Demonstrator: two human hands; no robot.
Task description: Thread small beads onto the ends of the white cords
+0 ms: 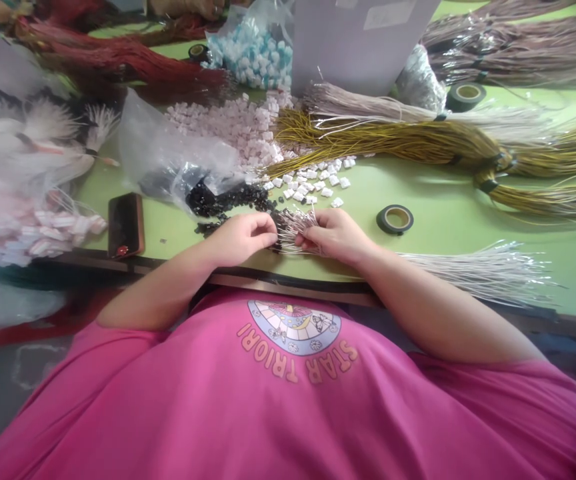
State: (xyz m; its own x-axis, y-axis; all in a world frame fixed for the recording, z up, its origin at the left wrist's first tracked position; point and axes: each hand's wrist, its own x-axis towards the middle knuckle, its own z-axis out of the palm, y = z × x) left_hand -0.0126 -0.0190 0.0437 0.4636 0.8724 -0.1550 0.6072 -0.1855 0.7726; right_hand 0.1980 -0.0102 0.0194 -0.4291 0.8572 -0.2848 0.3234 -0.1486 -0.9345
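My right hand (341,235) is closed around a bundle of thin white wires (478,272) near its left end. The wires pass under my right forearm and fan out at the right, and their bare tips (291,230) point toward my left hand. My left hand (249,239) is pinched beside those tips; whatever lies between its thumb and finger is too small to make out. Just behind my left hand lies a scatter of small black pieces (228,200). Small white plastic connectors (313,185) are spread beyond the wire tips.
A phone (126,225) lies left of my left arm, beside a heap of white-ended pieces (43,233). A tape roll (395,219) sits right of my hands. Behind are yellow wire bundles (418,143), a plastic bag (168,150) and a grey bin (358,50). Another person's hand (208,8) shows at the top.
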